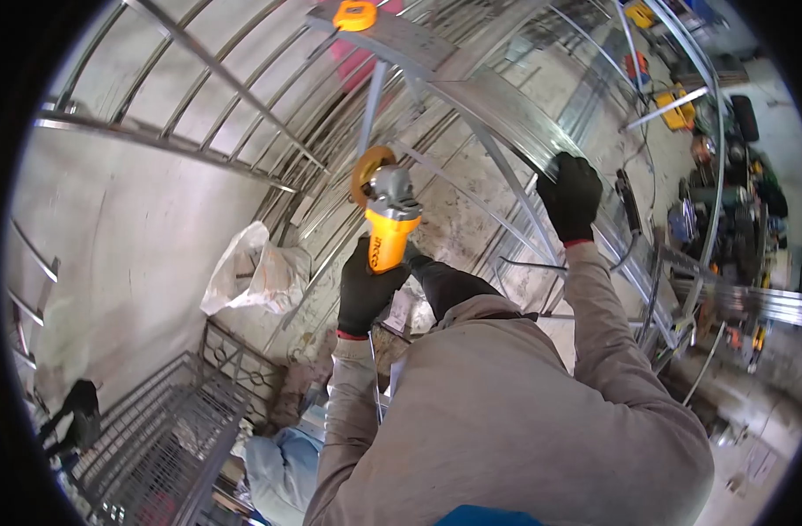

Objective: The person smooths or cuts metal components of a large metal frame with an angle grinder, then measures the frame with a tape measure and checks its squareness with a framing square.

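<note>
My left hand [366, 294], in a black glove, is closed round the yellow body of an angle grinder [390, 223]. The grinder points away from me, with its brown disc [371, 174] at the far end, apart from the metalwork. Over to the right, my gloved right hand [573, 197] has its fingers bent over the near end of a shiny metal profile [515, 110]. That profile lies along a narrow metal stand [401, 44]. Its contact with my fingertips is partly hidden by the glove.
A yellow tape measure [355, 15] rests on the stand's far end. Long metal bars and a barred frame [217, 70] stand at left, above a white sack [256, 272]. A grey metal grille [160, 438] sits lower left. Tools and cables crowd the right side, near a yellow tool [679, 110].
</note>
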Action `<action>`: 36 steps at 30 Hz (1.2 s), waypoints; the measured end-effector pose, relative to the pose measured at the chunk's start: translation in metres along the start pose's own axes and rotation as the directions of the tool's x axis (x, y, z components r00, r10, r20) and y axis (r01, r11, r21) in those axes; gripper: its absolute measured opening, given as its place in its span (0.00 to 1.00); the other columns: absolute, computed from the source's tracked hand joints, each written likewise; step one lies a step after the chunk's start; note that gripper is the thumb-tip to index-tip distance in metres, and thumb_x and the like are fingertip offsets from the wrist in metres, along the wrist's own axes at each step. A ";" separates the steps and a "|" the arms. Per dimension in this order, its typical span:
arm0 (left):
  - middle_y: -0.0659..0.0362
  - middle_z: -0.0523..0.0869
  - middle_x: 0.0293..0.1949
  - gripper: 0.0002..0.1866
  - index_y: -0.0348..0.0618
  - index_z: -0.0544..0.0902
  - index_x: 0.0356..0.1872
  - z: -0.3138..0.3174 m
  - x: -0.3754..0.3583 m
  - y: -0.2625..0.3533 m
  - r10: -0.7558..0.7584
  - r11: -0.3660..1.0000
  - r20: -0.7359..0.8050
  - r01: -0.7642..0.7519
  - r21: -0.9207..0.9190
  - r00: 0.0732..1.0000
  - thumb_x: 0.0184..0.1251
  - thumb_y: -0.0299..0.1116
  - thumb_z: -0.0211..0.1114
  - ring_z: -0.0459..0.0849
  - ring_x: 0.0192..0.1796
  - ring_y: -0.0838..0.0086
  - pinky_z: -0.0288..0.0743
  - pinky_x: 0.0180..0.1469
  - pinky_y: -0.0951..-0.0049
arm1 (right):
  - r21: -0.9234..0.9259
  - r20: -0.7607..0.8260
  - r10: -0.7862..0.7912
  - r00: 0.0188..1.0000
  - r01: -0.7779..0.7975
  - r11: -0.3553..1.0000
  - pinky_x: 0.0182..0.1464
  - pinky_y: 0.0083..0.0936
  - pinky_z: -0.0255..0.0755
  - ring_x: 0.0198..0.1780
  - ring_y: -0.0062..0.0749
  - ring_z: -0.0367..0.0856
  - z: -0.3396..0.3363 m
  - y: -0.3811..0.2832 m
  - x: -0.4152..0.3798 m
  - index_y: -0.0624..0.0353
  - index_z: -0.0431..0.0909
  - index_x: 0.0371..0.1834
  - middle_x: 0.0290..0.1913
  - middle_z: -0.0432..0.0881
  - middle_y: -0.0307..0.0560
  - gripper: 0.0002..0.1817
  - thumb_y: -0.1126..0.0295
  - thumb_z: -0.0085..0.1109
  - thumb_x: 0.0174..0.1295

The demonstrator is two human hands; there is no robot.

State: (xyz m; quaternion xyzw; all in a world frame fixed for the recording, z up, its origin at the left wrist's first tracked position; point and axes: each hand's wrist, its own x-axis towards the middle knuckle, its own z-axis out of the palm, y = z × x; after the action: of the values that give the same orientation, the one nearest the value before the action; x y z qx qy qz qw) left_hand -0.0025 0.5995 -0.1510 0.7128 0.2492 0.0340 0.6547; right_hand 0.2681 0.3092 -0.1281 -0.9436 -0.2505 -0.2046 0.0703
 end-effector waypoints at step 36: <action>0.47 0.91 0.39 0.27 0.44 0.86 0.48 -0.005 -0.107 0.056 -0.131 0.989 -0.736 0.133 -0.056 0.664 0.45 0.43 0.79 0.91 0.45 0.47 0.84 0.50 0.50 | 0.396 -0.219 -0.735 0.642 0.747 0.535 0.67 0.46 0.79 0.64 0.50 0.84 0.114 -0.174 0.162 0.63 0.82 0.68 0.62 0.86 0.57 0.26 0.51 0.57 0.82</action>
State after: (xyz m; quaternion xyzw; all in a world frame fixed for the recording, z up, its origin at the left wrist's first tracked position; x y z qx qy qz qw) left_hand -0.0806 0.5603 -0.0672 0.6193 0.5432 0.2709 0.4979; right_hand 0.3486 0.5583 -0.1578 -0.7018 -0.6649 -0.1629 0.1972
